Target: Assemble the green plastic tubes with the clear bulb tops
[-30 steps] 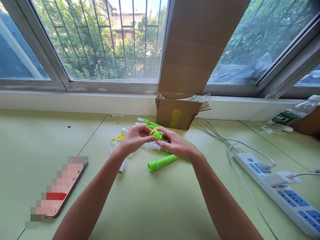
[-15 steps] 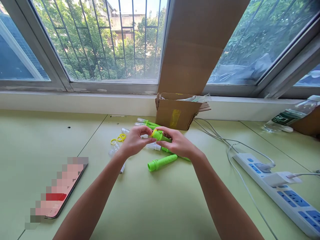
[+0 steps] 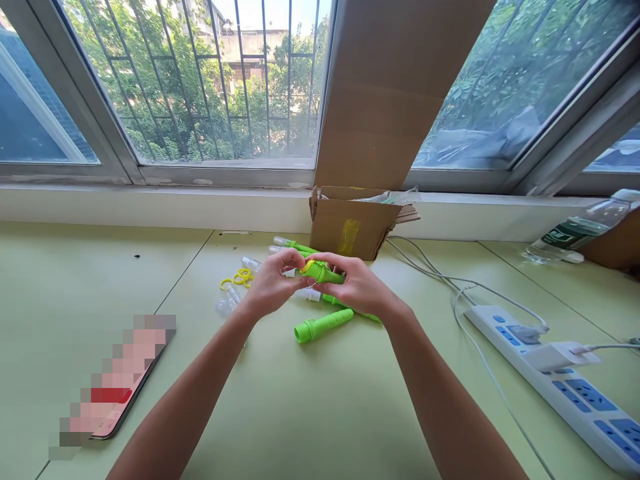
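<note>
Tube [image 3: 323,272] between both hands' fingertips

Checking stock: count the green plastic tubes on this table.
4 sure: the held tube between left hand and right hand; a tube lying before them; two tubes behind, near the cardboard box. A fifth may hide under the right hand.

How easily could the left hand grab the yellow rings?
Probably easily: the yellow rings lie uncovered on the table right beside the left hand, nothing between. It would first have to let go of the green tube.
</note>
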